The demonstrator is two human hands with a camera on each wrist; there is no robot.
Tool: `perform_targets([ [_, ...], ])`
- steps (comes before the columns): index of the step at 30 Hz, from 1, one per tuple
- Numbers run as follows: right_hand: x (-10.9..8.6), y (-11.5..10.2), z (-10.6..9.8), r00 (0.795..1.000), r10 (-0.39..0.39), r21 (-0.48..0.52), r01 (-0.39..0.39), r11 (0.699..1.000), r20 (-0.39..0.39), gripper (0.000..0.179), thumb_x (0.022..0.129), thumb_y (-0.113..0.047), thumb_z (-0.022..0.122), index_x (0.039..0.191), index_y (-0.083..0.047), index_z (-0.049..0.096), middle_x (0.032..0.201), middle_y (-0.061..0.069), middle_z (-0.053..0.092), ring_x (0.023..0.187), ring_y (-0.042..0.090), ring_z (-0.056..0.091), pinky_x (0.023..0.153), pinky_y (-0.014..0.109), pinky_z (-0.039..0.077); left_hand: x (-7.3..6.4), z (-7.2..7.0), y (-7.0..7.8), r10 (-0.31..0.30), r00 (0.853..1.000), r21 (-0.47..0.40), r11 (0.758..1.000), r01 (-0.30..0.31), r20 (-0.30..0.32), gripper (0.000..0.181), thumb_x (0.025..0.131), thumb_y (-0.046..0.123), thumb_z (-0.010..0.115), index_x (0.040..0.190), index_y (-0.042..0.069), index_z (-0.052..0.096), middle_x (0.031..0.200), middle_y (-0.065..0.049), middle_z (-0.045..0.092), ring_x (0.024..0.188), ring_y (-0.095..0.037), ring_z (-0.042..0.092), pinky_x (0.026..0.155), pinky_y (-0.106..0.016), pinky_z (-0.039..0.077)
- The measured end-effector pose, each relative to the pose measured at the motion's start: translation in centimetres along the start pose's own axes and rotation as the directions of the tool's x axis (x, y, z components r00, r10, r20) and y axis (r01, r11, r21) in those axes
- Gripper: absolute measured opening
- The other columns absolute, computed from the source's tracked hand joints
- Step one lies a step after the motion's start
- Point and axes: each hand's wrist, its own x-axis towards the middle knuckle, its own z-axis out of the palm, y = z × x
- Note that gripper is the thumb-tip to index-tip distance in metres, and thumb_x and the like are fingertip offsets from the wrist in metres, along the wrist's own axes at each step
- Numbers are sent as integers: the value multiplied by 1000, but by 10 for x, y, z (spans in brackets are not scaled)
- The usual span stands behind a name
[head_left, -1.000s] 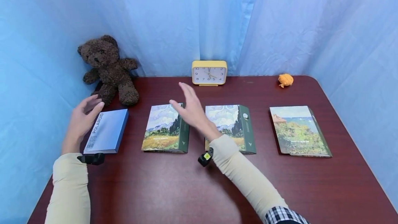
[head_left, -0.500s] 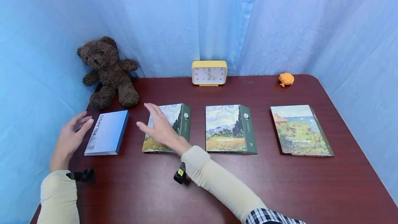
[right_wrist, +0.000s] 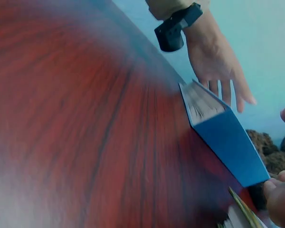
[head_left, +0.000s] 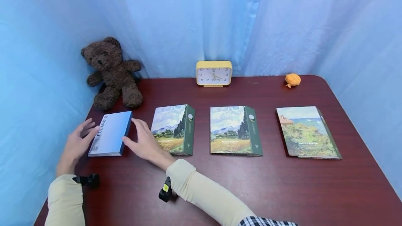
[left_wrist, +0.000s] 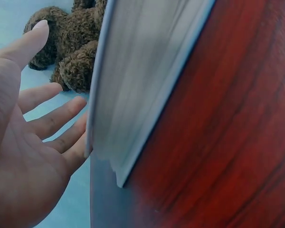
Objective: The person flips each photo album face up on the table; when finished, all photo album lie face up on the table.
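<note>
A thick blue photo album [head_left: 113,133] marked POLAROID lies flat at the left of the table, with a hand on either side. My left hand [head_left: 76,142] is at its left edge, thumb apart from the other fingers. In the left wrist view, fingertips of that hand [left_wrist: 28,142] reach the side of the album [left_wrist: 137,80], whose page edges show. By the blue spine is my right hand [head_left: 146,144], thumb and fingers spread. The right wrist view has the right hand's fingertips [right_wrist: 270,185] right at a corner of the spine [right_wrist: 232,147]. Neither hand curls round the album.
Two matching landscape photo albums [head_left: 168,128] [head_left: 230,128] and a seaside one [head_left: 307,132] lie to the right in a row. Behind them stand a yellow clock [head_left: 214,74] and a small orange toy [head_left: 292,80]. A brown teddy bear [head_left: 114,74] sits against the blue curtain [head_left: 169,20].
My right hand has moved left and down, across the landscape albums, to the blue album's spine. The left hand dropped back from the album's upper left and then came in to its left edge.
</note>
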Motion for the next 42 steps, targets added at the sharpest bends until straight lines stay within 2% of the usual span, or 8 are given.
perform_targets([
  [9,-1,-9,18,992,117,-5,-116,993,43,72,95,-45,53,152,-11,24,154,6,29,139,15,35,109,29,37,1,7,-4,-27,999,-6,1000,27,46,80,96,53,47,154,7,15,151,-27,31,134,-48,31,102,-65,30],
  [14,-2,-14,26,984,161,0,-161,987,76,77,94,-44,55,153,-8,19,156,7,27,141,14,32,110,28,36,1,10,-4,-52,997,7,999,52,63,79,95,56,45,152,7,23,148,-29,34,130,-45,35,93,-57,39],
  [19,-3,-16,31,980,173,-24,-171,985,102,78,95,-43,55,153,-7,17,156,8,26,142,13,30,110,27,35,0,11,-3,-80,993,1,997,80,81,78,93,58,46,151,9,28,146,-31,33,123,-43,39,86,-46,43],
  [23,-2,-17,34,980,169,-13,-169,986,109,75,96,-37,55,153,-6,19,156,8,28,142,13,29,111,26,33,0,11,-3,-71,995,14,997,71,69,74,95,54,47,150,8,31,143,-29,39,120,-40,45,80,-34,43],
  [33,2,-17,43,981,182,23,-184,983,69,71,96,-30,56,153,-7,21,155,6,30,141,12,30,112,24,31,-3,10,-5,-74,997,7,997,74,37,69,96,49,48,149,6,34,143,-29,40,118,-38,47,76,-25,43],
  [35,2,-18,44,981,183,31,-186,982,70,70,96,-30,56,153,-8,21,155,6,29,141,11,30,112,24,31,-4,11,-5,-75,997,3,997,75,28,69,96,49,48,148,6,34,145,-29,37,119,-38,45,77,-28,44],
  [42,2,-18,45,976,202,71,-208,976,78,71,96,-31,56,154,-13,19,156,4,26,138,12,34,109,25,35,-4,13,-4,-78,997,-14,997,79,17,69,97,47,47,149,5,32,149,-30,29,123,-43,40,90,-53,42],
])
